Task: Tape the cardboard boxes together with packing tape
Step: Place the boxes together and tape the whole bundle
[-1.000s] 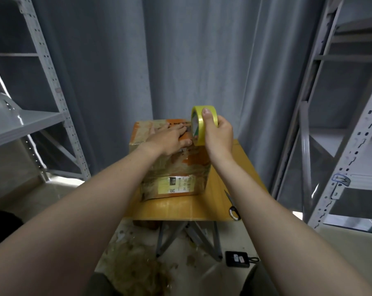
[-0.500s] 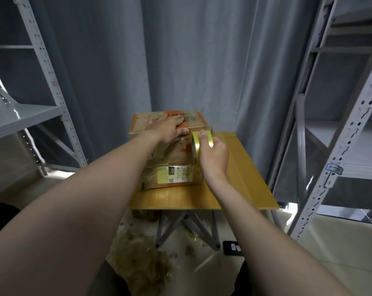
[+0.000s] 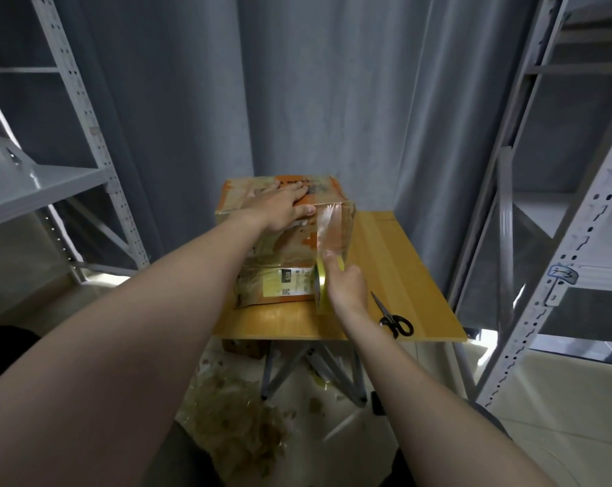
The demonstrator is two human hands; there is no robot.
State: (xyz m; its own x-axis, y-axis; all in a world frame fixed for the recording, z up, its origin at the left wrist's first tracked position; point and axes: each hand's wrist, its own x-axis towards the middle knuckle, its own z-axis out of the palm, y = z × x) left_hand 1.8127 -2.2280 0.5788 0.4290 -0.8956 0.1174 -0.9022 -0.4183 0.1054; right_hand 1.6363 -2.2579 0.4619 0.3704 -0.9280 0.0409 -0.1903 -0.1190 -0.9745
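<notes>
Two stacked cardboard boxes (image 3: 279,254), brown with orange print and old tape, stand on a small wooden table (image 3: 395,261). My left hand (image 3: 283,209) lies flat on the top box near its front edge. My right hand (image 3: 345,288) grips a yellow tape roll (image 3: 323,290) low at the stack's front right corner, close to the tabletop. A clear strip of tape (image 3: 330,230) stretches from the top box's edge down to the roll.
Black scissors (image 3: 394,319) lie on the table right of my right wrist. Grey metal shelving stands at both sides, a grey curtain behind. Crumpled tape scraps (image 3: 234,427) litter the floor under the table's front.
My right hand has pulled the roll from above the top box down the front right corner to near the tabletop, drawing out a tape strip. My left hand stayed on the top box.
</notes>
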